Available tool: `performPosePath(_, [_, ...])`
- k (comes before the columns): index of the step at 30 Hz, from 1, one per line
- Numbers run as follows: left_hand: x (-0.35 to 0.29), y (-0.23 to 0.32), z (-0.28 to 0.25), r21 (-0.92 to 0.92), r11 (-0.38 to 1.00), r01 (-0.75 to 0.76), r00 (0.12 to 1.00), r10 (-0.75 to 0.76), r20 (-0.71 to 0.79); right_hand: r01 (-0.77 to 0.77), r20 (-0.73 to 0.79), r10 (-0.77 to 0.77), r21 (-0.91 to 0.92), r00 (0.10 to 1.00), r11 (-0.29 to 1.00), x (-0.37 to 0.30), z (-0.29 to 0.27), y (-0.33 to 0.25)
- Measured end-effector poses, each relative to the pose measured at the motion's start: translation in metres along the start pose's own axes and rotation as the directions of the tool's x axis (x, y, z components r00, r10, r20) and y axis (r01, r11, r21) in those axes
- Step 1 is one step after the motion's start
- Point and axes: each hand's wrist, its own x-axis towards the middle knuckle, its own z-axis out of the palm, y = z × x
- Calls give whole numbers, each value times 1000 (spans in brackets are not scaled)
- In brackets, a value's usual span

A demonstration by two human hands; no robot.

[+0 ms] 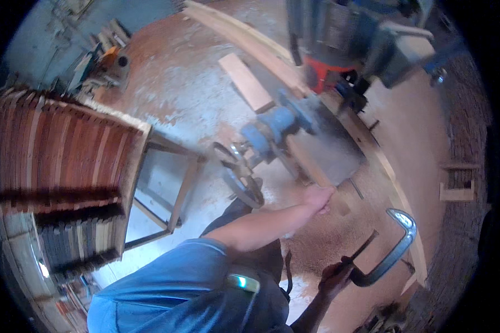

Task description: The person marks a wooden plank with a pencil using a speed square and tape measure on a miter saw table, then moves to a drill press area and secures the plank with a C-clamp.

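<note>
My left hand (318, 199) reaches forward with its fingers closed, at the near end of a wooden piece (311, 165) beside the machine's grey table (339, 150). What it grips, if anything, is hidden. Lower and to the right, my right hand (334, 276) is closed round a metal C-clamp (401, 245), whose curved frame points up and away from me. A dark screw rod (365, 244) of the clamp shows beside the fingers. The blue machine vise (275, 129) and a handwheel (236, 175) stand just beyond my left forearm.
A dark machine head with a red part (325, 75) overhangs the table. Long boards (244, 41) run behind it, near a loose plank (245, 83). Stacked wood strips (61, 150) fill a wooden stand at left. Sawdust covers the floor (189, 66).
</note>
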Motion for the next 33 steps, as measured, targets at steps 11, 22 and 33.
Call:
performPosePath(11, [16, -47, -20, 132, 953, -274, 944, 241, 225, -129, 225, 63, 290, 972, 948, -50, 6, -53])
performPosePath(22, [-194, -55, -201, 159, 899, -407, 824, 287, 488, 250, 710, -173, -4, 683, 968, -124, 101, -84])
performPosePath(33, [-273, -127, -361, -621, 748, -234, 919, 380, 110, 588, 888, 329, -460, 321, 666, -260, 263, -92])
